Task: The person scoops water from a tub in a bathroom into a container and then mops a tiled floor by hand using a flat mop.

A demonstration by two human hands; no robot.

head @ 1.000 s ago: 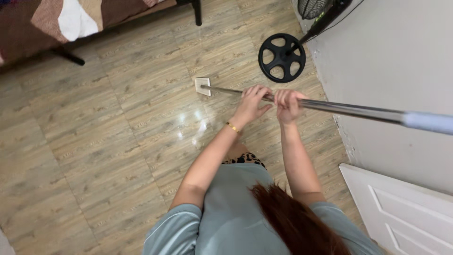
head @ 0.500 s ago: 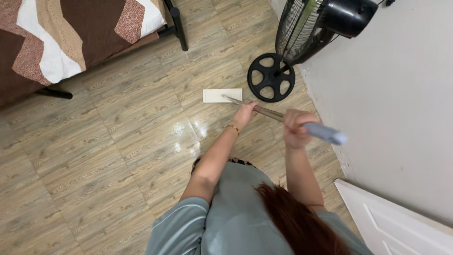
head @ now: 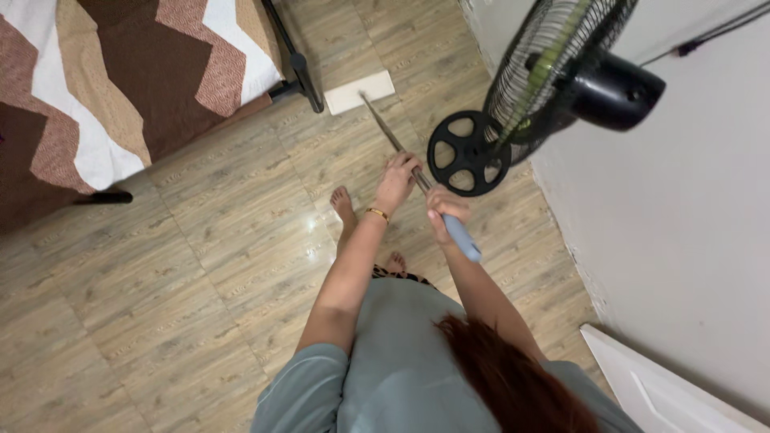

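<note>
Mop pole (head: 395, 141), a single metal shaft, runs its long axis from the blue grip (head: 460, 236) near the person's body up and left to one flat white mop head (head: 359, 92), which lies on the wood-look floor (head: 200, 265) just beside the bed's black leg (head: 299, 68). Left hand (head: 399, 178) wraps the shaft midway; right hand (head: 446, 208) closes around it at the blue grip. One black pedestal fan (head: 553, 76) stands by the wall (head: 690, 224), its round base (head: 469, 153) close to both hands.
</note>
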